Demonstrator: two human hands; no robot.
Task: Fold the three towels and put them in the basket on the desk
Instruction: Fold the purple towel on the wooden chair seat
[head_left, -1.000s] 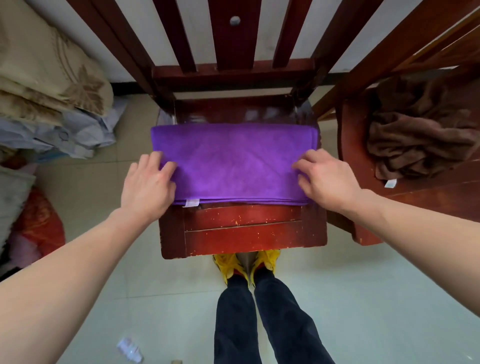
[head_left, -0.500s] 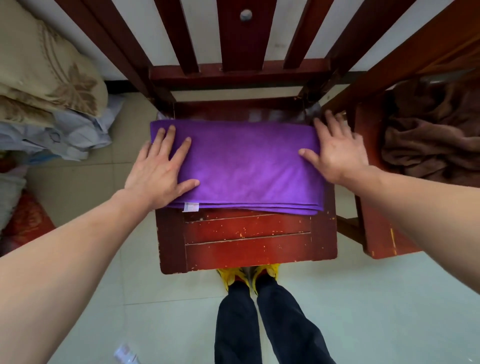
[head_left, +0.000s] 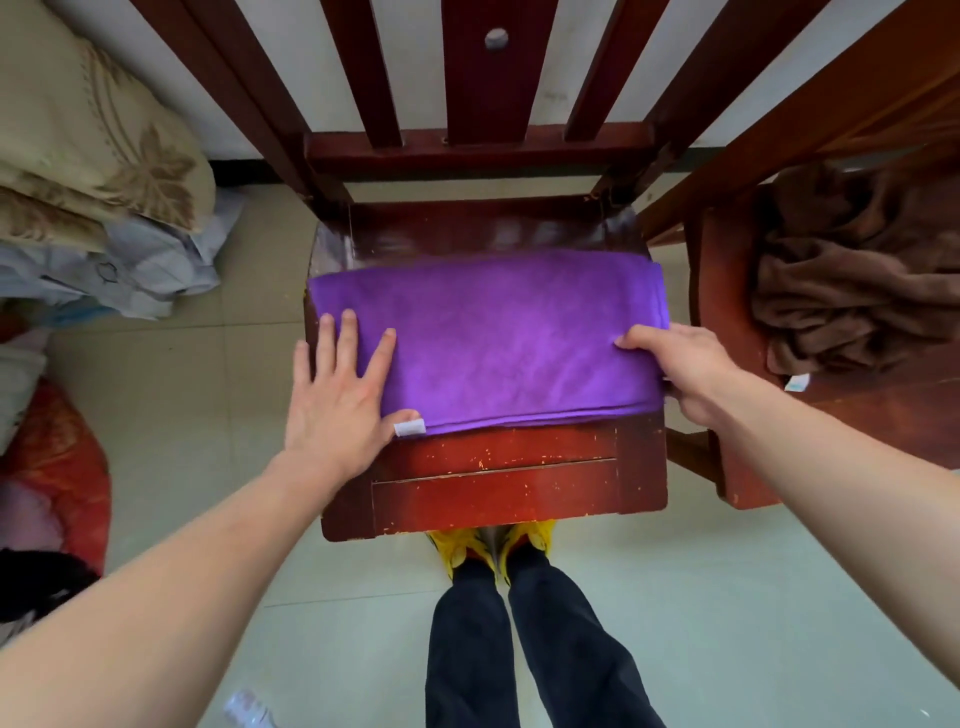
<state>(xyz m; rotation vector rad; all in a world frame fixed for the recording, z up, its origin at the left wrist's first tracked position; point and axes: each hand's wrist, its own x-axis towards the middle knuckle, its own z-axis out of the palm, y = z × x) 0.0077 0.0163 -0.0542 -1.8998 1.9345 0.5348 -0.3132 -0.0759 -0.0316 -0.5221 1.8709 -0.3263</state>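
A purple towel (head_left: 498, 338), folded into a wide strip, lies across the seat of a dark red wooden chair (head_left: 493, 483). My left hand (head_left: 343, 400) lies flat on the towel's left end with fingers spread and straight. My right hand (head_left: 685, 364) grips the towel's right end, thumb on top and fingers curled under the edge. A crumpled brown towel (head_left: 841, 291) sits on a second wooden seat at the right. No basket or desk is in view.
The chair's slatted back (head_left: 483, 78) rises behind the seat. Folded beige bedding (head_left: 88, 150) and pale cloth are piled at the left, with a red bundle (head_left: 57, 467) on the floor below. My legs and yellow shoes (head_left: 488, 545) stand in front of the chair.
My right hand went from lying flat on the towel's right end to gripping that end by its edge. My left hand slid down toward the near left corner, still flat.
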